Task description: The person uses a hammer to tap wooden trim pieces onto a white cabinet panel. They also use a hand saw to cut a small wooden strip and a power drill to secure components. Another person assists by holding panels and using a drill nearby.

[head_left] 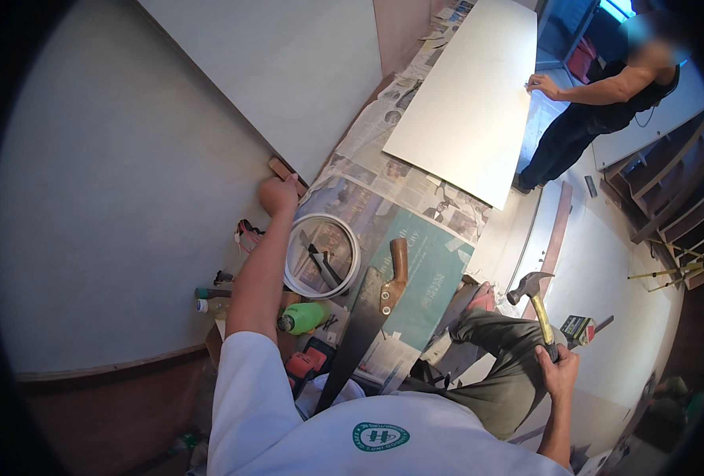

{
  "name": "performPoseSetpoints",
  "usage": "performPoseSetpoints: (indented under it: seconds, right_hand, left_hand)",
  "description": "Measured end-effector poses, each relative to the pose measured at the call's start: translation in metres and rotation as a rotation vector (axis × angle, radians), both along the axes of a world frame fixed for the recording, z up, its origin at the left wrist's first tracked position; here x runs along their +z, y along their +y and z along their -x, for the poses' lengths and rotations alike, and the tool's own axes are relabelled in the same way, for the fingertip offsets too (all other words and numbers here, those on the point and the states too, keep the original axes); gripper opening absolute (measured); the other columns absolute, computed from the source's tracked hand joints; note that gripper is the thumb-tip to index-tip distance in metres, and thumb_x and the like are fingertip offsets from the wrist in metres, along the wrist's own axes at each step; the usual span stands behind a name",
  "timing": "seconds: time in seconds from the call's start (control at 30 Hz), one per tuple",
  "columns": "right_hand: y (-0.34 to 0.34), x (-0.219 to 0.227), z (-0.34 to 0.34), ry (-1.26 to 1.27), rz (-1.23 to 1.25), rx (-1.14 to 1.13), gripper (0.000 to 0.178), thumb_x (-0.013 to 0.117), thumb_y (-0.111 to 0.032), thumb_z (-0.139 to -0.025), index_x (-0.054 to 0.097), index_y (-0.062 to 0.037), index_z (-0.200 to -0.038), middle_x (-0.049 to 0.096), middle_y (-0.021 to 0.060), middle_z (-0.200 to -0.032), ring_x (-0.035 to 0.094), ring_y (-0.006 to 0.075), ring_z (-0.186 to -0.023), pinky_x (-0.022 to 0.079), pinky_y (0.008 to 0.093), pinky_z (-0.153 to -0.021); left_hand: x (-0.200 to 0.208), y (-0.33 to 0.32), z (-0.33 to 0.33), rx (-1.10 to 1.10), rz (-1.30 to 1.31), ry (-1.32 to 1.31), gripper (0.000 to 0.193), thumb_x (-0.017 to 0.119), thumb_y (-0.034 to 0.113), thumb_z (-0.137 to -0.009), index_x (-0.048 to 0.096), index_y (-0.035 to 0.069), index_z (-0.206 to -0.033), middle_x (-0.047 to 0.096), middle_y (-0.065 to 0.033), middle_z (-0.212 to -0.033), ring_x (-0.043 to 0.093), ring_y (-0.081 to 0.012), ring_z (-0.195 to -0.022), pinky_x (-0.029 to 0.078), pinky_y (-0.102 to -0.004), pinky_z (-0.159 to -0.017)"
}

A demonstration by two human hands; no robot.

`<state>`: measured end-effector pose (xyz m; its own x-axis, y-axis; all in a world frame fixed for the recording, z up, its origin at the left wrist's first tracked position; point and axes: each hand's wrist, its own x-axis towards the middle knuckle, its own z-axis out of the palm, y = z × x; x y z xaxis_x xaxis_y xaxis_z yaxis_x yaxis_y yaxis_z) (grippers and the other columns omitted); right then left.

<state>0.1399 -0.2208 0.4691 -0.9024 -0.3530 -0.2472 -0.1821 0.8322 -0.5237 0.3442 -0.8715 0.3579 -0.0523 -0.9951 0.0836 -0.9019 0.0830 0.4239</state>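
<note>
Gripping hammer: R hand, by leg. L hand clasps wood block at lower edge of white panel. Poss. risk: block slips if L grip's loose, chipping panel.

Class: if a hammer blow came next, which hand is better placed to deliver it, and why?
Probably the right hand: it grips the hammer by its handle, while the left hand holds a small brown block.

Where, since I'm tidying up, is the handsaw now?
In the head view, the handsaw lies at lower centre, partly over the teal panel, right of the green bottle.
</note>
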Motion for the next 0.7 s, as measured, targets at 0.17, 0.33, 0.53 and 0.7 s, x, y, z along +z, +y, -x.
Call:
performPoseSetpoints:
  seconds: [0.17, 0.33, 0.53, 0.7]
  right_hand:
    - [0.000, 0.000, 0.000, 0.003, 0.006, 0.021, 0.049, 0.082, -0.030, -0.084, 0.051, -0.0014, -0.061, 0.044, -0.0022, -0.054, 0.036, 0.0068, -0.054, 0.030, 0.0313, -0.047]
    - [0.008, -0.005, -0.001, 0.004, -0.020, -0.007, 0.050, 0.083, -0.032, -0.084, 0.049, -0.0014, -0.061, 0.043, -0.0013, -0.053, 0.035, 0.0078, -0.055, 0.030, 0.0320, -0.047]
    - [0.011, -0.008, -0.001, -0.013, 0.000, -0.003, 0.049, 0.081, -0.031, -0.086, 0.049, -0.0028, -0.062, 0.045, -0.0039, -0.056, 0.036, 0.0062, -0.056, 0.029, 0.0299, -0.048]
    - [0.012, -0.013, 0.000, -0.049, 0.043, -0.015, 0.049, 0.081, -0.030, -0.087, 0.049, -0.0028, -0.063, 0.045, -0.0046, -0.057, 0.036, 0.0062, -0.057, 0.029, 0.0297, -0.048]
  left_hand:
    - [-0.011, 0.006, 0.002, 0.051, 0.170, -0.035, 0.039, 0.070, 0.040, -0.091, 0.076, 0.002, -0.085, 0.072, -0.0232, -0.084, 0.071, -0.0424, -0.081, 0.055, -0.0512, -0.076]
    - [-0.014, 0.013, 0.012, 0.155, 0.164, 0.098, 0.037, 0.068, 0.037, -0.092, 0.076, 0.002, -0.086, 0.073, -0.0232, -0.085, 0.071, -0.0436, -0.082, 0.054, -0.0526, -0.076]
    - [-0.023, -0.003, 0.014, 0.155, 0.204, 0.107, 0.031, 0.066, 0.029, -0.093, 0.075, 0.001, -0.083, 0.072, -0.0241, -0.085, 0.070, -0.0444, -0.081, 0.054, -0.0522, -0.076]
    - [-0.015, 0.003, 0.010, 0.050, 0.184, 0.102, 0.032, 0.063, 0.027, -0.094, 0.074, -0.001, -0.081, 0.071, -0.0254, -0.084, 0.069, -0.0454, -0.081, 0.054, -0.0525, -0.076]
